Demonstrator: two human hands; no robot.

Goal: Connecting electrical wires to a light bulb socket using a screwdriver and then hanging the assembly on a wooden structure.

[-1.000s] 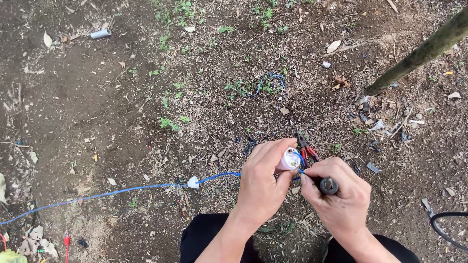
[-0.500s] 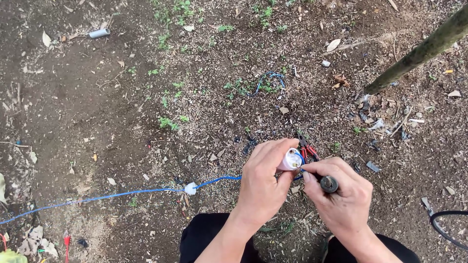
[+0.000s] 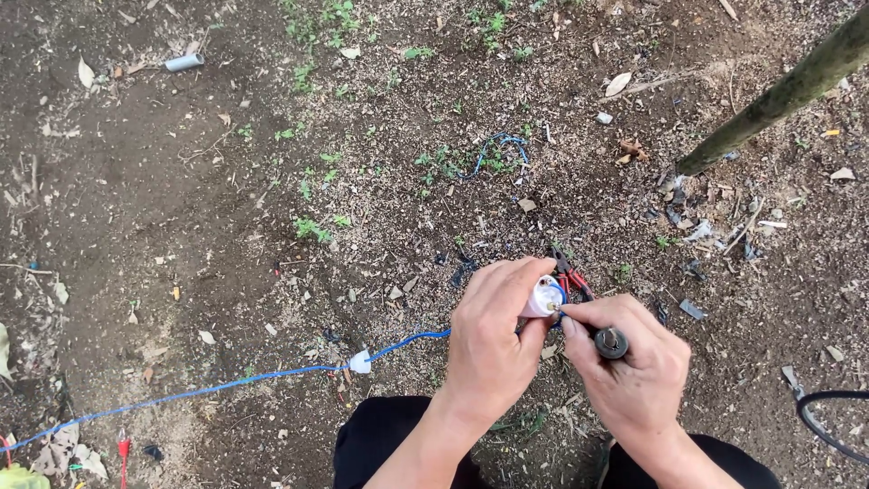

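My left hand grips a small white round fitting, its open face turned toward my right hand. A blue cable runs from the fitting leftward across the dirt, with a white tag on it. My right hand holds a dark-handled screwdriver, its tip at the fitting's face. Red-handled pliers lie on the ground just beyond the fitting.
Bare dirt with small weeds, dry leaves and litter all around. A thin tree trunk slants at the upper right. A coiled bit of blue wire lies ahead, a grey pipe piece at far left, a black cable at right.
Both hands stay in place on the fitting; the blue cable and its white tag have shifted slightly. Nothing was let go or picked up.
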